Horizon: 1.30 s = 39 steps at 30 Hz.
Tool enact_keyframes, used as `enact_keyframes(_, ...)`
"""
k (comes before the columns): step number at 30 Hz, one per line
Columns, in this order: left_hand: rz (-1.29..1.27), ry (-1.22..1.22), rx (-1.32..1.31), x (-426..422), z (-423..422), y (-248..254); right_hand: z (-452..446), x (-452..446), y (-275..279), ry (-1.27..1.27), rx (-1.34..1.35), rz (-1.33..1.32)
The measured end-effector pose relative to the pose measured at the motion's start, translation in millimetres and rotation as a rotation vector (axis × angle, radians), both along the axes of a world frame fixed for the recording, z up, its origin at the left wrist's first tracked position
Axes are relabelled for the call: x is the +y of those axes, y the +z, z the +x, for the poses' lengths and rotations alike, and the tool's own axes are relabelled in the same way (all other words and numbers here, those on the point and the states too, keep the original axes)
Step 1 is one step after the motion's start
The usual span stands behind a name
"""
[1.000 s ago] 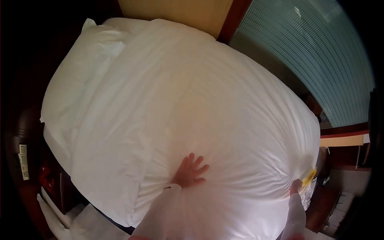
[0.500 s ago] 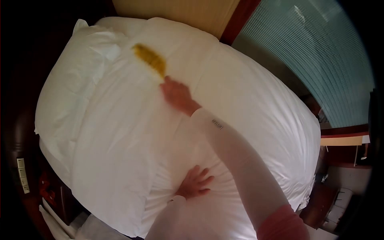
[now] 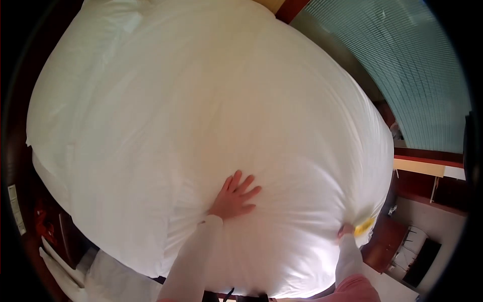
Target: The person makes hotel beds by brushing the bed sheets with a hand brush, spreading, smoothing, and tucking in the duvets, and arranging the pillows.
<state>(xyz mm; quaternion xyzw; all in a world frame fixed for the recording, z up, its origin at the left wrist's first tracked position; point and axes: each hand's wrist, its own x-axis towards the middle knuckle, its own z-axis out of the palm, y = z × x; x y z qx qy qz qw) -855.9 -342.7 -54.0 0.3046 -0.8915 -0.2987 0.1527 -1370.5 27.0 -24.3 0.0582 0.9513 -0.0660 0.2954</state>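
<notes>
The left hand lies palm down on a white sheet, its fingers spread wide, and creases run out across the cloth around it. The right hand, well apart from the left, is curled around one end of a yellow brush; its fingers are small and partly hidden, so their exact hold cannot be told. The brush points away from the hand, near the sheet's edge at the right of the view; whether it touches the cloth there is unclear. Both forearms are in white sleeves, and pink cloth shows above the right one.

Folds bunch in the sheet near the right hand, while its middle is smoother. At the upper left lies a white pillow, cut by the view's edge. Beyond the sheet, to the right, stand a brown desk and, higher up, a ribbed glass panel in a dark red frame. At the far left, pale switches sit on a dark wall, above a red thing too dim to make out.
</notes>
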Motion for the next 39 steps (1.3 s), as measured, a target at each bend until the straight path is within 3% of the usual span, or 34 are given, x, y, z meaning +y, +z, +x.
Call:
enact_keyframes(1,-0.024,0.018,0.002,0,-1,5,17,104,-18,-0.525,-0.001,-0.23)
enact_keyframes(2,-0.038,0.035,0.011,0,2,7,76,147,-2,-0.735,0.245,-0.237)
enact_keyframes(3,-0.055,0.055,0.02,1,3,11,122,155,44,-0.763,-0.075,0.053)
enact_keyframes(4,-0.057,0.083,0.077,0,4,19,128,265,21,-1.04,-0.052,-0.022)
enact_keyframes(5,-0.057,0.108,0.114,-2,2,28,163,259,71,-1.234,-0.106,-0.21)
enact_keyframes(6,-0.052,0.139,0.15,7,10,36,184,284,80,-1.175,-0.091,-0.137)
enact_keyframes(9,-0.184,0.419,-0.024,61,57,58,274,196,121,-0.327,0.342,0.245)
enact_keyframes(10,-0.195,0.548,-0.12,89,86,69,288,180,122,-0.043,0.462,0.144)
enact_keyframes(11,-0.29,0.666,-0.23,114,123,67,298,154,118,0.462,0.629,-0.068)
enact_keyframes(13,-0.349,0.936,-0.45,161,194,62,314,46,139,0.691,0.307,-0.246)
enact_keyframes(14,-0.31,1.011,-0.511,186,234,62,308,13,124,0.906,0.296,-0.451)
enact_keyframes(15,-0.259,1.032,-0.495,203,263,70,297,-19,102,0.946,0.198,-0.464)
enact_keyframes(16,-0.211,1.053,-0.474,210,288,79,291,-70,84,1.15,0.269,-0.65)
enact_keyframes(18,-0.11,0.994,-0.357,215,327,90,280,-183,53,1.211,0.392,-0.696)
enact_keyframes(20,-0.242,1.014,-0.322,200,343,127,281,-305,39,1.124,0.554,-0.724)
enact_keyframes(24,-0.323,1.033,-0.302,172,361,215,314,-449,13,0.934,0.729,-0.498)
enact_keyframes(26,-0.365,1.0,-0.331,168,364,239,380,-454,12,1.037,0.597,-0.477)
enact_keyframes(28,-0.355,0.959,-0.348,169,366,254,456,-412,8,1.504,0.441,-0.521)
enact_keyframes(29,-0.353,0.945,-0.356,169,365,256,492,-377,0,1.573,0.429,-0.437)
enact_keyframes(30,-0.343,0.943,-0.321,173,367,251,515,-321,2,1.823,0.342,-0.649)
enact_keyframes(32,-0.289,0.91,-0.304,186,365,236,562,-209,11,2.341,-0.009,-1.052)
enact_keyframes(34,-0.283,0.808,-0.324,205,362,192,556,-168,24,2.633,-0.347,-0.733)
enact_keyframes(36,-0.057,0.679,-0.427,227,353,156,564,-175,60,2.909,-0.409,-0.747)
enact_keyframes(38,0.181,0.576,-0.345,258,355,127,568,-201,104,3.173,-0.445,-0.809)
enact_keyframes(39,0.18,0.581,-0.362,272,359,121,567,-219,115,3.029,-0.584,-0.974)
